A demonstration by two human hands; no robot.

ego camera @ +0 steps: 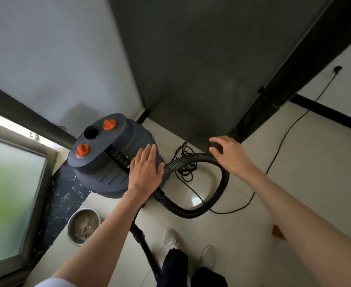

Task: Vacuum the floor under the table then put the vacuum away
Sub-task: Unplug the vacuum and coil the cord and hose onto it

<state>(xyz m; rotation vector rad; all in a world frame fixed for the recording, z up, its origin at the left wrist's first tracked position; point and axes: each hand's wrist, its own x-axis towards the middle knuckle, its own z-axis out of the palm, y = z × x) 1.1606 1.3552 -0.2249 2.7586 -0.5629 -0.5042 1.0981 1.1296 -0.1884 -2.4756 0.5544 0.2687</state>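
With the left hand point(144, 172) lying flat on the canister vacuum point(112, 154) and the right hand point(228, 154) hovering loose-fingered over the hose point(218, 195), both holding nothing, the coiled power cord point(186, 162) is risking a snag.

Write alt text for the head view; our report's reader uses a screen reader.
A person's left hand rests flat on a dark canister vacuum in a corner, while the right hand reaches over its looped black hose. A power cord trails across the pale floor.

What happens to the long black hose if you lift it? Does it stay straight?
Probably not. The hose already curls in a loop on the floor, and its ribbed part suggests it bends easily, so it would likely droop. One end joins the vacuum, so lifting may tug that.
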